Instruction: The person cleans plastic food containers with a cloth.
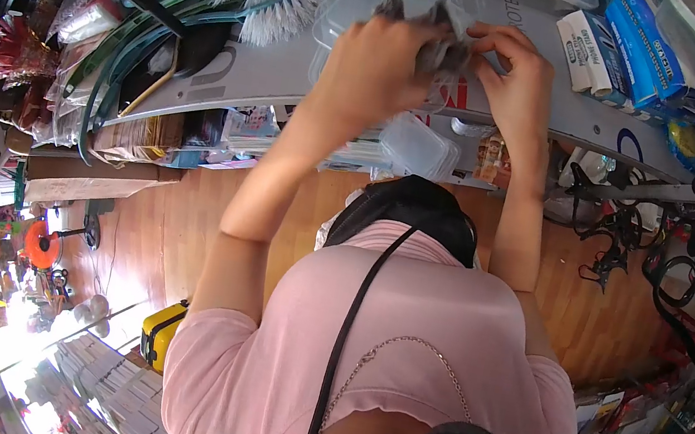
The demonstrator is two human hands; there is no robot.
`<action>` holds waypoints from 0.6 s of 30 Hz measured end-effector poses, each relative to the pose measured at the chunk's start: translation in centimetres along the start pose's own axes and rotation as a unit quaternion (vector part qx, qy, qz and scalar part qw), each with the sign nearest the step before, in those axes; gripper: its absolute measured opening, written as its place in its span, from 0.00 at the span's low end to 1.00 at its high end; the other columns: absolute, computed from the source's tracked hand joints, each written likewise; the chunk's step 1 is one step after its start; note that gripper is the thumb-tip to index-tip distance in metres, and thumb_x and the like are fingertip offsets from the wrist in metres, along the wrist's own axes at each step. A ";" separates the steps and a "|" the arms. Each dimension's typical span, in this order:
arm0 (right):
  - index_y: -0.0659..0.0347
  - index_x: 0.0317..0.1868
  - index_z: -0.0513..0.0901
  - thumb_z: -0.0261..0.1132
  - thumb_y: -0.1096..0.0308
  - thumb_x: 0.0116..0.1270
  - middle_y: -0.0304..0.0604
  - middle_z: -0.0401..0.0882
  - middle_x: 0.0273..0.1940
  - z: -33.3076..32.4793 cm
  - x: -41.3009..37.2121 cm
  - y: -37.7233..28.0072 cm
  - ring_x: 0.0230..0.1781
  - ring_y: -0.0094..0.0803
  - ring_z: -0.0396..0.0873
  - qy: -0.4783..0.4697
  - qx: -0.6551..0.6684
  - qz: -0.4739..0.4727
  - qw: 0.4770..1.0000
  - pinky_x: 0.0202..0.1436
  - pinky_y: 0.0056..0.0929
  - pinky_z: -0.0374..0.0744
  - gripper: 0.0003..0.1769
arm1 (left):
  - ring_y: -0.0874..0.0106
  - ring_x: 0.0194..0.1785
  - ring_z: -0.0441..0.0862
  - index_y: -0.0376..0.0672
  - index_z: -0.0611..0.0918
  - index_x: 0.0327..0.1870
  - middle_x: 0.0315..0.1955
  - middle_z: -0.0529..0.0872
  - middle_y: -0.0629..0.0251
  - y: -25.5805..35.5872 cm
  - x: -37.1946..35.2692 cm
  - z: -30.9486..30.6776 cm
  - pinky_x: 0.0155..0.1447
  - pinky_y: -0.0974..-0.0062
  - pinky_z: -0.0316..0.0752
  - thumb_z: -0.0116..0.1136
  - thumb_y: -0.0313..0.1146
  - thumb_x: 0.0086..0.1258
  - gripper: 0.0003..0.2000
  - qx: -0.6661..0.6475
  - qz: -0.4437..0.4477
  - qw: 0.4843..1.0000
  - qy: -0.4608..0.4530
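While the shelf (246, 79) spreads across the far side of our view, we find both hands above it, arms reaching forward. Grey cloth (446, 48) lies between them, blurred, bunched under the fingers of the left hand (373, 72) and extending toward the right. We read the left hand as curled around the cloth, knuckles up, palm hidden. Right hand (512, 68): fingers bent, thumb drawn close to them, fingertips just beside the cloth's right edge. Whether they pinch the cloth, the plastic or nothing, we cannot tell.

Beneath the cloth and the left hand we note clear plastic (346, 7), its rounded edge showing to the left of the left hand and beyond it. Tub or lid, we cannot say; the hands cover much of it. Position: in front of the body, at the shelf, cloth over plastic.

Around the hands: to the left, a brush (283, 9) with white bristles, near the plastic. To the right of the right hand, well apart from it, a blue box (637, 49), with a white box (588, 55) just beside it. Below the shelf's edge, between the forearms, we see clear lids (419, 148), one over another. Farther right, black straps (615, 239) hang. Wooden floor (209, 221) shows below; a yellow case (162, 335) stands behind, on the left.
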State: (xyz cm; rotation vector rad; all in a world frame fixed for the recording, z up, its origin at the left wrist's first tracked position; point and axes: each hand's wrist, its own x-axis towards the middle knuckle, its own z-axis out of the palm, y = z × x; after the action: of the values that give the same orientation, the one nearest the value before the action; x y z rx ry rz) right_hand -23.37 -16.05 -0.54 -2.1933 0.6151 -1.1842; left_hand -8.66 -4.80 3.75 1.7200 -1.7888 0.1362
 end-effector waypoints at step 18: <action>0.62 0.33 0.85 0.73 0.73 0.52 0.42 0.85 0.39 -0.2 -0.2 -0.1 0.41 0.39 0.84 -0.006 0.005 0.002 1.000 0.44 0.32 0.80 0.07 | 0.50 0.38 0.83 0.44 0.84 0.42 0.33 0.86 0.50 -2.5 2.2 0.7 0.46 0.56 0.80 0.58 0.28 0.52 0.14 0.053 0.012 0.998 -0.041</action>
State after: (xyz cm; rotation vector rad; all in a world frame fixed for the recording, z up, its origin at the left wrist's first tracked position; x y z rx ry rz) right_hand -23.66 -15.90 -0.48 -2.1891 0.6064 -1.1692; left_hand -6.49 -7.39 3.43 1.8014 -1.8932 0.1771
